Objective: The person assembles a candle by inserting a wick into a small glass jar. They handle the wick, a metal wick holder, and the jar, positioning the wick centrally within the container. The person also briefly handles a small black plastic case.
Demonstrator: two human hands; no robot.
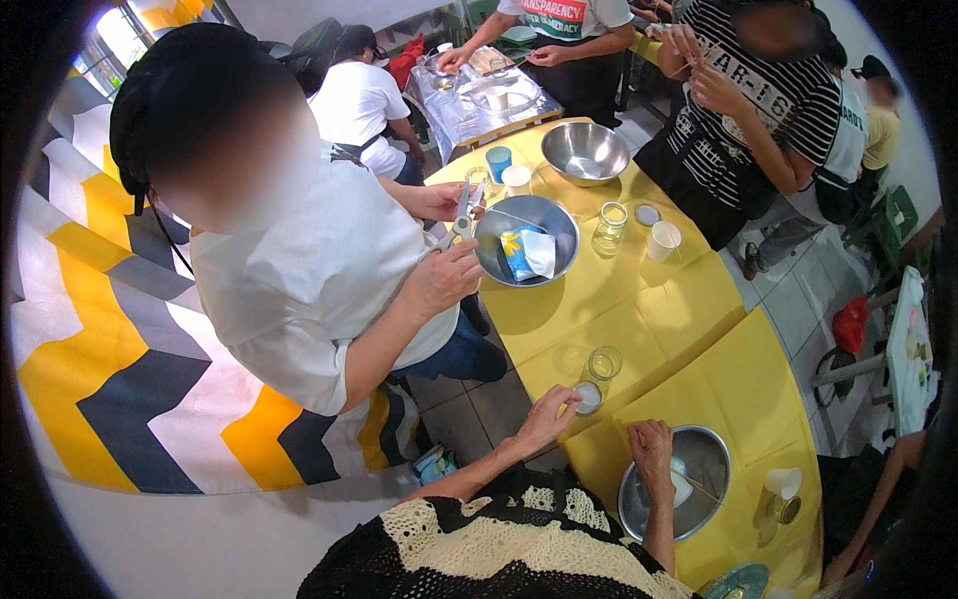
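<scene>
My left hand (547,417) reaches over the near table's left edge, fingertips closed at the rim of a round jar lid (588,399). Just beyond the lid stands a clear glass jar (604,363). Above a steel mixing bowl (717,461) is my right hand (652,446), its fingers curled in; whatever they hold is hidden. Inside that bowl lie a white item (681,491), partly covered by my wrist, and a thin stick (705,492) slanting toward the rim.
At left a person in white holds scissors (462,222) over a steel bowl (486,262) containing a blue-and-white packet (526,253). A paper cup (783,483) and small jar (787,510) stand right of my bowl. Farther off are another bowl (586,140) and glass jar (610,232).
</scene>
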